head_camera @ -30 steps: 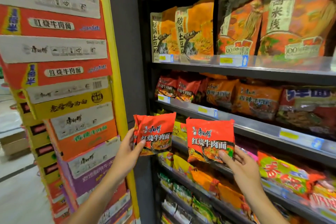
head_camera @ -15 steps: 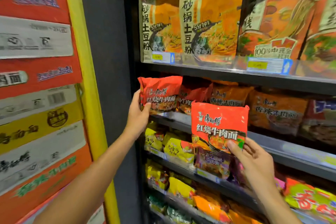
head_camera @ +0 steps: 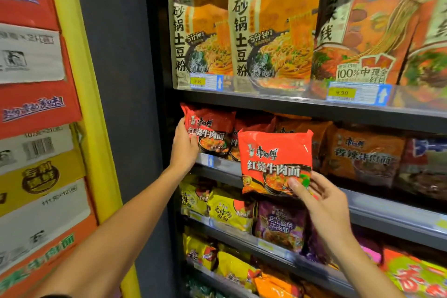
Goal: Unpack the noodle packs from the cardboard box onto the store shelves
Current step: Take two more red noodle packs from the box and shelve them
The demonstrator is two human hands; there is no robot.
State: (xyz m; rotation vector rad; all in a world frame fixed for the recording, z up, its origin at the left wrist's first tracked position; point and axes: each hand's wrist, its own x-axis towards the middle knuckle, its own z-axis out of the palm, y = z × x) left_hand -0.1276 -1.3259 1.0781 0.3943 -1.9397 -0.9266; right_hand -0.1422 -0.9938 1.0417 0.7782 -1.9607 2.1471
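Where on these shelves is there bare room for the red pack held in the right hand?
Little shows. The second shelf is packed edge to edge; the left hand fills its left end. Only its front lip beside the blue arrow tag is bare.

康師傅 红烧牛肉面 on red noodle pack (head_camera: 275, 162), 砂锅土豆粉 on orange bags (head_camera: 271, 31), 9.90 on price tags (head_camera: 341, 92)

Two bare forearms are visible, and each one ends in a bare hand, the left hand (head_camera: 185, 146) and the right hand (head_camera: 323, 197). There are no gloves, rings, watch or bracelets on the visible parts. The fingernails (head_camera: 292, 181) are short and without polish.
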